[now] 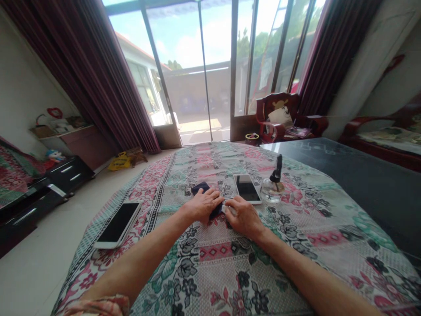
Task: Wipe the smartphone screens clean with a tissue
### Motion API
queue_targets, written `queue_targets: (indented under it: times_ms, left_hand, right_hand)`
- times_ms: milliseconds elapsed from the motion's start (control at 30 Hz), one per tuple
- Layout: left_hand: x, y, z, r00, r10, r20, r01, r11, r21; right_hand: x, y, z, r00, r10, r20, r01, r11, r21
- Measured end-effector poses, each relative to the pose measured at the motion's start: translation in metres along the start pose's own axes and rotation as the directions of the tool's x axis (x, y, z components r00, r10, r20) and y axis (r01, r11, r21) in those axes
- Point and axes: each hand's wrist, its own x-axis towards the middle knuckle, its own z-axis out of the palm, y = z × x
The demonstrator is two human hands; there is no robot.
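Observation:
A dark, flat phone-like object (200, 188) lies on the patterned tablecloth, mostly covered by my left hand (204, 204). The fingers of that hand are stretched flat across it. Just to the right, my right hand (242, 216) is closed, its fingertips bent together by the dark object's right edge. A small pale bit (225, 206) shows at those fingertips, too little of it to name. Behind my right hand lies a white phone (246, 188) with a black screen. To the right of that phone stands a clear glass bottle (271, 192) with a black pump top.
A white tablet (118, 225) lies near the left edge of the floral tablecloth (230, 263). A dark tabletop (368, 184) adjoins on the right. Beyond are a red wooden chair (278, 116), glass doors and purple curtains. A black drawer unit (70, 175) stands at left.

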Motion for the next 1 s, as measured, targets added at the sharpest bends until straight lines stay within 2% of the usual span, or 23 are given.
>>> queue_targets:
  times_ms: [233,433,600,700,800,1000]
  left_hand:
    - [-0.031,-0.003,0.009,0.989,-0.115,-0.095,0.103,0.987,-0.126]
    - [-0.032,-0.004,0.014,0.985,-0.102,-0.140,0.073,0.977,-0.198]
    - [-0.036,-0.018,0.011,0.989,-0.047,-0.139,-0.002,0.944,-0.329]
    - [-0.046,-0.029,0.003,0.988,-0.047,-0.144,-0.028,0.877,-0.479]
    - [-0.052,-0.035,-0.004,0.993,-0.059,-0.099,-0.010,0.810,-0.586]
    - [-0.053,-0.040,-0.005,0.996,-0.056,-0.075,-0.005,0.774,-0.634]
  right_hand:
    - [0.000,0.001,0.000,0.999,-0.003,0.045,0.004,1.000,-0.001]
    - [0.001,0.001,0.001,0.999,0.000,0.054,0.001,1.000,-0.008]
    - [0.001,0.003,0.002,0.999,-0.004,0.042,0.003,1.000,0.020]
    - [0.001,0.005,0.004,1.000,-0.008,0.027,0.007,0.999,0.048]
    - [0.002,0.006,0.006,1.000,-0.010,0.014,0.009,0.998,0.068]
    - [0.002,0.006,0.007,1.000,-0.009,0.002,0.008,0.996,0.091]
